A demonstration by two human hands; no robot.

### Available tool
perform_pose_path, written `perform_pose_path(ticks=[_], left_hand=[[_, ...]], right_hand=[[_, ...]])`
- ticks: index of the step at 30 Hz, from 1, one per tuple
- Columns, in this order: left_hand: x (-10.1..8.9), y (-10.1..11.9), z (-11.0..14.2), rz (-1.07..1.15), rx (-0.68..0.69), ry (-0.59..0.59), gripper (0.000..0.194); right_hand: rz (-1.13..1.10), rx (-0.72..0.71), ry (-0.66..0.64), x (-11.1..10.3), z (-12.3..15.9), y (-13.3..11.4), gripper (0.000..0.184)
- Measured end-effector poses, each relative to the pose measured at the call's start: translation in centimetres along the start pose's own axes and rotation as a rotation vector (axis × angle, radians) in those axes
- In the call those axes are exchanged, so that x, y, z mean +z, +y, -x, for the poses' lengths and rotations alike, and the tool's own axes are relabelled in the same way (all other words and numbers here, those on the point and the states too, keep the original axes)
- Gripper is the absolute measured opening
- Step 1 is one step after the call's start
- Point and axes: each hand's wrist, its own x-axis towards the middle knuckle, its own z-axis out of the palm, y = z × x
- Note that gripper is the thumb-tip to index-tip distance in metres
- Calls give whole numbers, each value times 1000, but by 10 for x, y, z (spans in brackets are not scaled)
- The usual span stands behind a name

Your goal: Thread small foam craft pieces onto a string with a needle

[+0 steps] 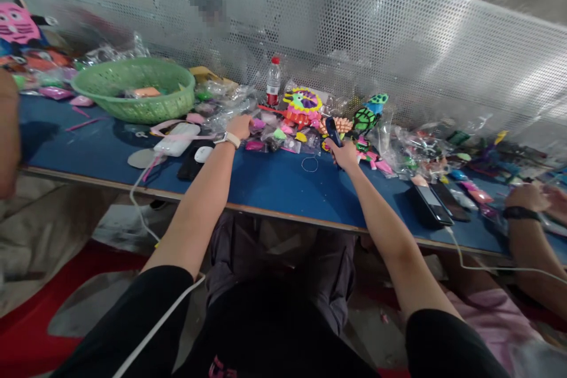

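My left hand [241, 126], with a pale watch on the wrist, reaches into small bags of coloured clay beside a purple packet [257, 123]. Its fingers look closed, but what they hold is hidden. My right hand [347, 154] is wrapped round a dark blue, elongated object [332, 130] held upright; its kind is not clear. Between my hands lie a yellow packet [301, 137] and a pink packet [256, 146]. Behind them stands a colourful clay figure [303, 105] with a yellow fringe. A clay turtle [368, 115] is beyond my right hand.
A green plastic basket [133, 107] stands at left, with a white power bank [178, 139] and cable before it. A red-capped bottle [273, 81] is against the perforated metal panel [398, 29]. Phones [432, 204] lie at right, near another person's hands [527, 196]. Another person's arm enters at far left.
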Motion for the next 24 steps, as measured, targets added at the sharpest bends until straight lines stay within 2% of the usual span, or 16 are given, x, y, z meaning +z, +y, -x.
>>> perform_pose_path(ticks=[5, 9, 11, 14, 16, 18, 21, 24], left_hand=[[-7, -4, 9, -35, -177, 74, 41], [-9, -5, 9, 6, -322, 95, 46], [-8, -4, 8, 26, -326, 72, 50], [-8, -3, 7, 39, -203, 28, 44], [-10, -3, 8, 40, -148, 26, 52], [-13, -4, 10, 35, -197, 54, 54], [-17, -6, 13, 40, -320, 63, 44], [-16, -11, 11, 54, -353, 50, 44]], right_hand=[[12, -5, -6, 0, 2, -3, 59], [12, -19, -2, 1, 0, 0, 56], [1, -22, -2, 0, -1, 0, 56], [2, -25, -9, -1, 0, 1, 56], [11, -25, -10, -1, 0, 1, 57], [18, -27, -11, -1, -1, 1, 57], [26, -34, -9, 0, -2, 2, 56], [21, -34, -8, 0, -2, 2, 55]])
